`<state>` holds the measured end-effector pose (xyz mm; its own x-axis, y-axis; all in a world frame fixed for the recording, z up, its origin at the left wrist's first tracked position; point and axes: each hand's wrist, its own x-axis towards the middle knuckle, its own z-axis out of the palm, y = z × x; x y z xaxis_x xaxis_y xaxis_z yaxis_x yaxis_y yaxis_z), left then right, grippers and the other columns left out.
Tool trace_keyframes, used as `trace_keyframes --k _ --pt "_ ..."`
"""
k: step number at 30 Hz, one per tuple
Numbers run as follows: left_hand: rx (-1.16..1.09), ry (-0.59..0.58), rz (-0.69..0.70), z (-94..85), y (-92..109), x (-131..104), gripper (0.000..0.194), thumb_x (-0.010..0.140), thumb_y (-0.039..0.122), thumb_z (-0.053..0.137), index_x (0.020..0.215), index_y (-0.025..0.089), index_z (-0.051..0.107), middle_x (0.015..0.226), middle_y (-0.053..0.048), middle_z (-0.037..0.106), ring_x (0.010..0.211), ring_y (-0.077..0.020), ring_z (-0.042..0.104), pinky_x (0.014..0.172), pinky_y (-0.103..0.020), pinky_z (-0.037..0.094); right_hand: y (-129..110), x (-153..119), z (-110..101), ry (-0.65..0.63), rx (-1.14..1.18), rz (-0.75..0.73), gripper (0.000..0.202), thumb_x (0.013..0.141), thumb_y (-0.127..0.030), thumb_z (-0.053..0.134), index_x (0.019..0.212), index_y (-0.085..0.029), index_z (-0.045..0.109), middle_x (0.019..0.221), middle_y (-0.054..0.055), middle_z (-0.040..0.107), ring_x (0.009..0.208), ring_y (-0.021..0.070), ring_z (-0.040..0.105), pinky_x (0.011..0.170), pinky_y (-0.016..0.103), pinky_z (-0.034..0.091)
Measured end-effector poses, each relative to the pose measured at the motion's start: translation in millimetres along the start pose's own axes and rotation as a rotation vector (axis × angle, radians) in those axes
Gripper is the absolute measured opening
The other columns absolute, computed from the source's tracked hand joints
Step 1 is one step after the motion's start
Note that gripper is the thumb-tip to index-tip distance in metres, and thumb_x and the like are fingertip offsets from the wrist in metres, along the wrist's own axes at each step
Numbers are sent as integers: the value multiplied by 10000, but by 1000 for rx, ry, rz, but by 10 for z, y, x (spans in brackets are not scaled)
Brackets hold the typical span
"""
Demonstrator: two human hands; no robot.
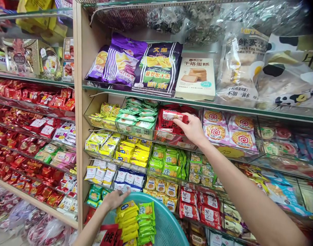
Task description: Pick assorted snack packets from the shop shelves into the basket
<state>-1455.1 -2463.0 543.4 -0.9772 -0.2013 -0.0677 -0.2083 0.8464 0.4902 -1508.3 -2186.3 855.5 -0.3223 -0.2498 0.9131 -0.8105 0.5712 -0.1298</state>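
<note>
Where the right hand (pixel 191 127) reaches the shelf, its thumb and fingers pinch a red packet (pixel 172 115) over the front edge of a compartment (pixel 169 136), third from the shelf's left end; the fingertips behind the packet are hidden. Red packets fill that compartment, too overlapped to count. The left hand (pixel 114 200) is at the upper-left rim of the teal basket (pixel 172 218), fingers partly extended; whether they grip the rim, I cannot tell.

The basket's near edge is cut off. Inside, one column of yellow packets (pixel 127 218) lies left of one column of green packets (pixel 147 222); both overlap, so neither gives a sure count. Dark red packs (pixel 109 235) show at the basket's left side, partly out of frame.

Beside the right hand, four pink packs (pixel 215 132) show in the next compartment. On the shelf above stand three purple bags (pixel 159 68) towards the left end, one cream box (pixel 196 78) beside them, and two large bags (pixel 238 65) towards the right, the farther one cut off.
</note>
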Motion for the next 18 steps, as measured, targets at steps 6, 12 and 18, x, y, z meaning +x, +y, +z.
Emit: trace_keyframes --k 6,12,18 --pt "16 -7 0 -16 -24 -30 787 668 773 174 855 189 666 911 -135 679 909 -326 604 753 -376 425 -251 -197 -49 134 525 174 282 723 -391 603 926 -195 605 897 17 638 807 147 576 748 309 465" --pt "47 -29 -18 -23 -18 -41 800 667 773 172 907 189 663 946 -134 675 926 -317 601 767 -378 429 -568 -919 146 -190 1090 752 312 744 -398 598 1000 -222 572 888 10 646 739 117 606 624 250 541" --pt "82 -50 -25 -11 -5 -68 723 708 712 212 951 194 653 991 -125 668 954 -291 599 765 -341 435 -678 -2026 801 -603 1383 1340 297 733 -382 623 948 -183 574 792 10 644 497 41 554 456 126 495"
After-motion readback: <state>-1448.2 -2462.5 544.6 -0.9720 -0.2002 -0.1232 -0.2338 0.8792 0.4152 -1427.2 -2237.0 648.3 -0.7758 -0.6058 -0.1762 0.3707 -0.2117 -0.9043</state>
